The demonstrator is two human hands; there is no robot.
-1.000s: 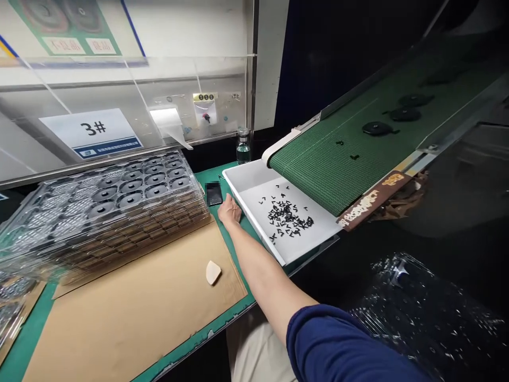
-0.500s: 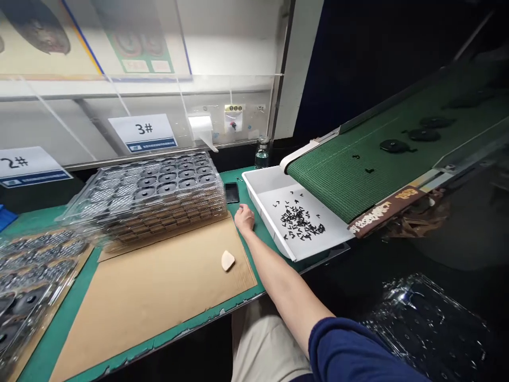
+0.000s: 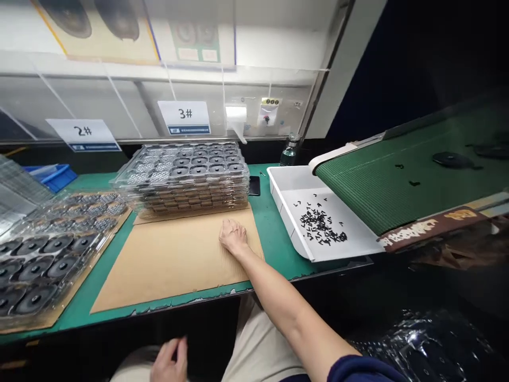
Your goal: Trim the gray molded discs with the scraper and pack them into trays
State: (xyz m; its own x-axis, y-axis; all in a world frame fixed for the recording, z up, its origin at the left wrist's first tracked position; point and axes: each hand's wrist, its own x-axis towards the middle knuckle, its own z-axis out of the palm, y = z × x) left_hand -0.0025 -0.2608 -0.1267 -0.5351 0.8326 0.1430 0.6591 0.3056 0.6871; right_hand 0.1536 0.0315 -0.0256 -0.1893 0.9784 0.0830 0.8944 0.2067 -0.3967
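Brown, flat cardboard sheet (image 3: 170,265), laid on a green tabletop (image 3: 280,249) with a worn front edge; its near border is set close to that edge, and its far part is met by a stack of clear, thin-walled plastic trays (image 3: 191,193). On the sheet's right half the right hand (image 3: 234,234) is placed palm down, fingers curled and narrow; whether anything is enclosed beneath cannot be told. The left hand (image 3: 170,361) is seen low, in front of the tabletop, loosely curled with thumb and finger close together; nothing held can be made out.

The sheet is judged light and fairly stiff, though liable to bend if lifted by one corner; it would best be gripped at two opposite edges. It may be pinned down by the stack if that rests upon it. The trays, in whose top layer round black moulded parts (image 3: 199,170) are seated, are judged slippery, springy and easily creased; support would best be given under both short ends, kept level, since the layers could slide and the stack is probably heavier than any single tray.
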